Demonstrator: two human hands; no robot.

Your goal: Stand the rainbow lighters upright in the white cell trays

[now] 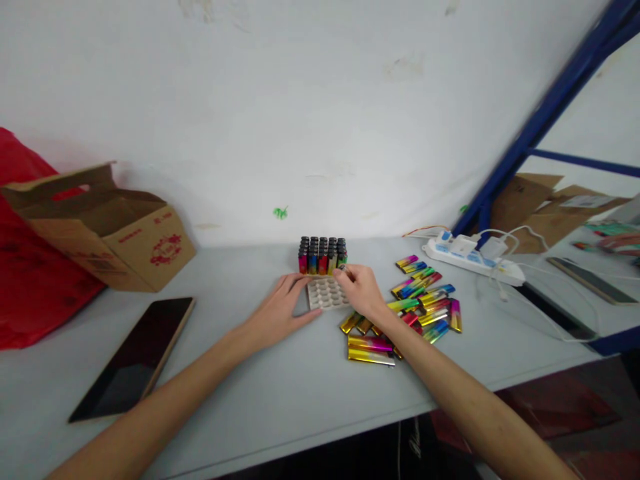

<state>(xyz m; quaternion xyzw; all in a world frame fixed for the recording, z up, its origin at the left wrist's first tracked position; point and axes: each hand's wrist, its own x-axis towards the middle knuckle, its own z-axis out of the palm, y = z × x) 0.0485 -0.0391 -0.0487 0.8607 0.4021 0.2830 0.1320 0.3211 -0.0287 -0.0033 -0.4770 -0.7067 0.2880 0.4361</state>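
Observation:
Several lighters (323,260) with black tops stand upright in tight rows against the far side of a white tray (327,295) with rows of pockets. My left hand (283,312) grips the tray's left side, fingers at its far corner and thumb at its near corner. Above the tray's far right part, my right hand (364,292) is closed in a pinch. A small dark and silvery tip, seemingly a lighter top (343,268), shows at its fingertips; the rest is hidden. Shiny multicoloured lighter cases (370,350) lie loosely piled beside and under my right forearm.
A tablet (133,360) lies left, beside my left forearm. Behind it stand an open cardboard box (143,247) and a red bag (40,280). A power strip (473,259) with plugs and cables lies right, near a blue metal frame (545,110). The white wall (320,120) bounds the table's back.

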